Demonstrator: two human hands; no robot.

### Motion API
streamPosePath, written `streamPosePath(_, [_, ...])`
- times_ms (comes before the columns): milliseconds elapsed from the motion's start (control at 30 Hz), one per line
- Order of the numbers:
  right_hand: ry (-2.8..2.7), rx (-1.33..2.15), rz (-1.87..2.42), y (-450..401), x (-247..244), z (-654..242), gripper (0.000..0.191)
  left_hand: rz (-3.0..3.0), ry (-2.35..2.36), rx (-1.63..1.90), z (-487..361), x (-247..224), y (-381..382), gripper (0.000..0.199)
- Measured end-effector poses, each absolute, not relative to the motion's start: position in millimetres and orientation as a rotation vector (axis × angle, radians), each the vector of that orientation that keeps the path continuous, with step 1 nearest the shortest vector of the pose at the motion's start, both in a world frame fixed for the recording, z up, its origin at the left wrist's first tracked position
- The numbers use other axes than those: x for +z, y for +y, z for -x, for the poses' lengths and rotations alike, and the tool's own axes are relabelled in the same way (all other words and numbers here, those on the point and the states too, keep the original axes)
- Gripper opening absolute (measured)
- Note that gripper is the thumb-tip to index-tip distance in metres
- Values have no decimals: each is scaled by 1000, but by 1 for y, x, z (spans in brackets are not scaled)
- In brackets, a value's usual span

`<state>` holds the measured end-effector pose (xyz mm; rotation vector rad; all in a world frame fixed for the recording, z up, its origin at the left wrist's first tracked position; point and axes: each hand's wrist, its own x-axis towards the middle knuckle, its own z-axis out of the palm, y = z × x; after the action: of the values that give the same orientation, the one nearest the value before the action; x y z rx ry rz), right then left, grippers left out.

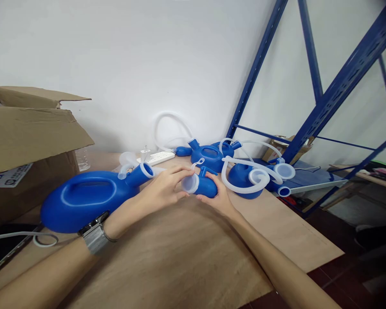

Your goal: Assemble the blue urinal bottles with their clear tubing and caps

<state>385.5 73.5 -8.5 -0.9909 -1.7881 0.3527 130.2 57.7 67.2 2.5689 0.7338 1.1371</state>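
Both hands meet over the table around a small blue plastic cup (207,187) with a side spout and a translucent white collar (190,183). My right hand (221,198) wraps the blue body from the right. My left hand (169,185) pinches the collar between thumb and fingers, and the cup's mouth faces left. A small white loop strap (198,162) stands up behind the collar. Beside my left forearm lies a large blue urinal bottle (83,195) with a built-in handle and an open, white-rimmed neck.
Behind my hands are another blue bottle (207,158), white hoses (241,187) and a blue cup with a white mouth (283,171). A white power strip (157,159) lies near the wall. A cardboard box (35,137) stands left, a blue metal rack (321,107) right.
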Motion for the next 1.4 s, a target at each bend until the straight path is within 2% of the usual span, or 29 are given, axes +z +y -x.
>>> streamPosePath(300, [-1909,291,964,72,-2,-386,81,-2820,777,812,-125,72,52,61])
streamPosePath(467, [-1930,487,962,76,-12,-386,95,-2883,762,678,-139,62,41,57])
streamPosePath(567, [-1977,637,912,76,-11,-385,105,-2769,665,736,-147,67,35,56])
streamPosePath(700, [-1989,759,815,64,1,-376,98,-2263,773,957,-151,83,32,66])
streamPosePath(833, [-2029,709,876,52,6,-363,87,-1678,1040,965,-150,87,37,48])
streamPosePath(967, [-2021,618,932,51,3,-358,74,-1552,972,858,-150,81,41,25])
streamPosePath(1100, [-1995,535,937,54,6,-360,70,-1422,944,825,-151,79,39,21])
streamPosePath(1267, [-1938,491,907,48,11,-358,83,-1540,864,648,-150,80,38,19])
streamPosePath(1400, [-1873,576,919,43,10,-354,81,-1640,809,585,-145,80,41,18])
